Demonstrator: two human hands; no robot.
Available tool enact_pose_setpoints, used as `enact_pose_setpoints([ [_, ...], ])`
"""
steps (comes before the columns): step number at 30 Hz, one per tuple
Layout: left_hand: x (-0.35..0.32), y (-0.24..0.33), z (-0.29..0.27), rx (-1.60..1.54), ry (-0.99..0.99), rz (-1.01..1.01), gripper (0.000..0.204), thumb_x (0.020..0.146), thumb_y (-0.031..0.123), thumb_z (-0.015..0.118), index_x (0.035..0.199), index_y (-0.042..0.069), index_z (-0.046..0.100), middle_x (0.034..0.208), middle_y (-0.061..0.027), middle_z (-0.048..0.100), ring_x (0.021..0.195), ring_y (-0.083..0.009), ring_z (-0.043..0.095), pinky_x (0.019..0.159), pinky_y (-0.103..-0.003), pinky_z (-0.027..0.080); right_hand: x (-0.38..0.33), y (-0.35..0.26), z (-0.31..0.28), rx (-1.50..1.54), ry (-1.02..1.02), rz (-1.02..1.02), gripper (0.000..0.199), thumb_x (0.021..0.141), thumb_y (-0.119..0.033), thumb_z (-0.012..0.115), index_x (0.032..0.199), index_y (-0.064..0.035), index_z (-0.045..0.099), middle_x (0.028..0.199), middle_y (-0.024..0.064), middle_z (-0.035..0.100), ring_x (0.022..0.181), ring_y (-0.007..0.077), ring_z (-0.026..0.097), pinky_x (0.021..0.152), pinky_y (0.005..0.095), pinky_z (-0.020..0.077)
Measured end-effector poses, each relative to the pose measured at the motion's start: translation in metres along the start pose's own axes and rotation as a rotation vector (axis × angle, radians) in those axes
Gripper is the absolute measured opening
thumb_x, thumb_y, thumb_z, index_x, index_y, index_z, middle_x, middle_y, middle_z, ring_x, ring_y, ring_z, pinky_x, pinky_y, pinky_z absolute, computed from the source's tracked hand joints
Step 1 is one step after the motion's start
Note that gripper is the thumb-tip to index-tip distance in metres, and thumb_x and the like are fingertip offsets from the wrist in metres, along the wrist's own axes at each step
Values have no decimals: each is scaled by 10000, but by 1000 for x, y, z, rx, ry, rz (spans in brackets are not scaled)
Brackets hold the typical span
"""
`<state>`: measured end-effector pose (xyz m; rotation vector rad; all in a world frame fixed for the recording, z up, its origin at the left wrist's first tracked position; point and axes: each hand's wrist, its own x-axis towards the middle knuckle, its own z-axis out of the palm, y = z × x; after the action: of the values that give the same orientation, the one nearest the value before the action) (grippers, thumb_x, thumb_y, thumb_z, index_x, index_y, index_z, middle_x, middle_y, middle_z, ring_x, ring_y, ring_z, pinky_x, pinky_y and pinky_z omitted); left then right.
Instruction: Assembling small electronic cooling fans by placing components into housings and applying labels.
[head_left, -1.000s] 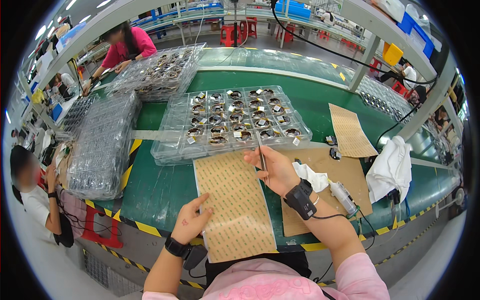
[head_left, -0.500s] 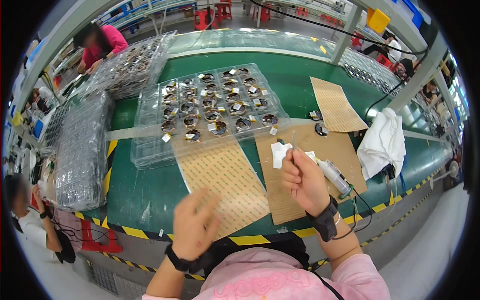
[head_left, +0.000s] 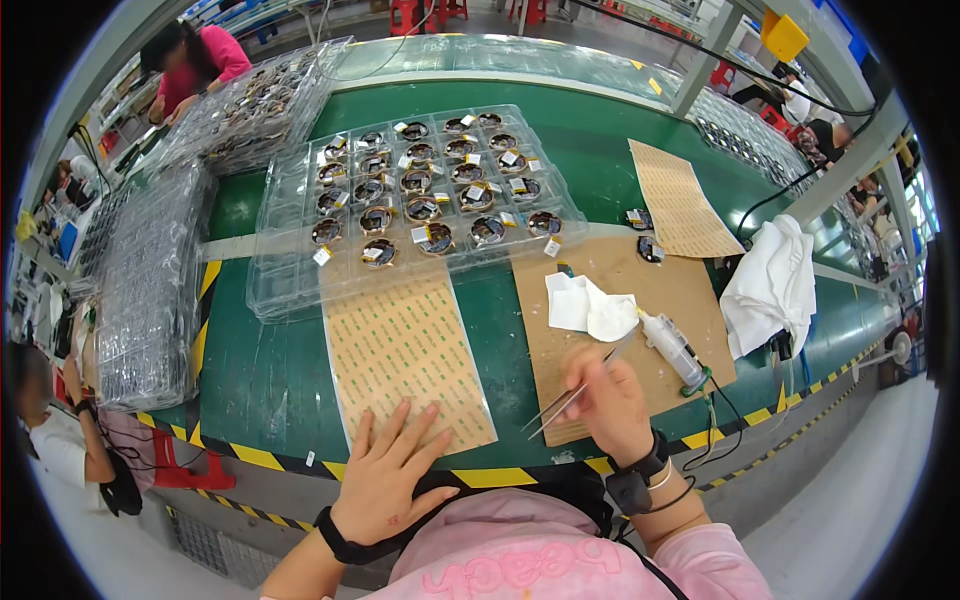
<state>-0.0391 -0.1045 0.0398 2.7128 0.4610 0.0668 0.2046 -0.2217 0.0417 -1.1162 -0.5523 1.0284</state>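
My left hand (head_left: 392,490) lies flat with fingers spread on the near end of a tan adhesive sheet (head_left: 400,350) printed with small green marks. In my right hand (head_left: 610,405) is a pair of metal tweezers (head_left: 556,408), its two tips pointing down to the left, above the near left corner of a brown cardboard sheet (head_left: 545,345). Folded white wipes (head_left: 590,305) rest on the cardboard. Beside them lies a clear glue syringe (head_left: 672,350) with a green end and a hose. Beyond the adhesive sheet, a clear plastic tray (head_left: 285,265) holds several round electronic parts (head_left: 422,208) with white tags.
Two round parts (head_left: 648,248) sit by a second adhesive sheet (head_left: 680,200) at the right. A white cloth (head_left: 770,285) hangs near the frame post. Stacked clear trays (head_left: 150,290) stand at the left. Striped tape (head_left: 500,478) marks the table edge. A co-worker in pink (head_left: 205,60) works at the far left.
My left hand has come down flat onto the adhesive sheet, which now lies straighter and further left. My right hand has lowered toward me, turning the tweezers so their tips point down-left.
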Motion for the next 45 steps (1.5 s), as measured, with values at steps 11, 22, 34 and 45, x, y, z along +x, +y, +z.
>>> enact_pose_setpoints([
  [11,10,5,16,-87,44,-5,595,719,319,725,1266,170,548,1413,-100,405,1329,-336,326,1086,-545,164,-17,14,7,-451,-109,141,98,842,-62,656,884,2,596,757,31,609,714,95,608,628,233,490],
  [22,9,3,18,-84,49,-19,602,698,320,731,1261,191,559,1412,-81,413,1327,-322,335,1089,-542,162,-19,26,6,-668,-114,55,107,825,-101,678,857,-3,651,742,77,632,659,109,601,596,239,470],
  [34,10,4,19,-87,69,-13,588,691,313,735,1240,180,573,1400,-84,430,1327,-321,341,1090,-537,159,-16,23,11,-516,-120,180,105,849,-88,653,869,15,650,751,54,646,696,91,617,614,218,481],
  [45,10,5,19,-86,81,-5,529,693,302,733,1197,204,607,1403,-91,426,1328,-327,339,1088,-535,161,-16,22,9,-466,-145,178,98,862,-71,636,886,23,651,790,48,651,729,85,610,645,208,488],
])
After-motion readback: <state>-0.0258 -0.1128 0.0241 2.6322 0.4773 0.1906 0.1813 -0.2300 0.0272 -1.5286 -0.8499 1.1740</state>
